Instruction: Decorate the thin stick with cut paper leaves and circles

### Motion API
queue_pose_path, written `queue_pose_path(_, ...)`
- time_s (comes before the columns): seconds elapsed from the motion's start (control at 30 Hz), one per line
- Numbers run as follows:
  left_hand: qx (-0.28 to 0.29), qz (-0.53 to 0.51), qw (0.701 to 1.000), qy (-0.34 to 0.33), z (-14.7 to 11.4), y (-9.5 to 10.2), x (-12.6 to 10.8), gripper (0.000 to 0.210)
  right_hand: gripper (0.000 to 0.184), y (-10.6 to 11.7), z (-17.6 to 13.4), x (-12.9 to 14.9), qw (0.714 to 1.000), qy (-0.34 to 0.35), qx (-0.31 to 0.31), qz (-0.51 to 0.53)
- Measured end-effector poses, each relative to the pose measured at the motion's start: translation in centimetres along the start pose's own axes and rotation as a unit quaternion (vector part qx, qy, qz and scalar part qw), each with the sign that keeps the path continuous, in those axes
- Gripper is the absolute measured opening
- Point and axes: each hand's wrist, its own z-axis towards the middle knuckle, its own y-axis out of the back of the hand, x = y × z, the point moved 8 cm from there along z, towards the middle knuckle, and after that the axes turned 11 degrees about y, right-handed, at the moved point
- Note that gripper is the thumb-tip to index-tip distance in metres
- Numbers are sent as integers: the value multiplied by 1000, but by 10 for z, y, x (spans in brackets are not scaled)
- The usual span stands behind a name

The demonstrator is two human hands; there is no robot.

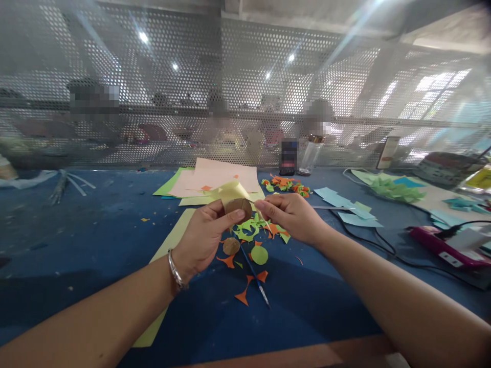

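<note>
My left hand (pixel 205 232), wearing a silver bracelet, pinches a round brown disc (pixel 233 207) together with a piece of yellow paper (pixel 229 190) that stands up behind it. At the disc's right edge my right hand (pixel 289 214) is closed on a thin tool, whose tip meets the disc and paper. A slim silvery bar (pixel 333 207) shows beyond the right knuckles; whether it belongs to that tool I cannot tell. Below the hands lie a second brown disc (pixel 230 246), a green paper circle (pixel 260 254), a blue brush-like stick (pixel 255 276) and orange scraps (pixel 242 296).
Stacked pink and green sheets (pixel 226 176) lie behind my hands, and a long yellow-green strip (pixel 164 276) runs under my left arm. Light-blue paper pieces (pixel 360 219), a cable and a magenta power strip (pixel 447 250) are to the right. A bottle (pixel 311 156) stands before the perforated screen (pixel 245 102).
</note>
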Motion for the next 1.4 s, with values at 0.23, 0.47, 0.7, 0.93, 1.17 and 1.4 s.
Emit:
queue_pose_path(0.23, 8, 34, 999, -10, -1, 1, 1, 25, 51, 2, -1, -2, 1000, 10, 8, -13)
queue_pose_path(0.47, -3, 81, 996, -29, -1, 3, -2, 27, 51, 5, -1, -1, 1000, 20, 19, -14)
queue_pose_path(0.7, 3, 60, 998, -13, -1, 1, -1, 20, 52, 7, -2, 3, 999, 22, 20, -14)
queue_pose_path(0.93, 2, 51, 999, -13, -3, -1, -4, 19, 49, 9, -2, 7, 999, 34, 13, -23)
queue_pose_path(1.17, -1, 33, 999, 0, -4, -2, -3, 20, 51, 11, -3, 9, 998, 45, 11, -29)
queue_pose_path(1.4, 25, 24, 999, 16, -2, -5, 1, 18, 49, 10, -3, 7, 998, 55, 10, -35)
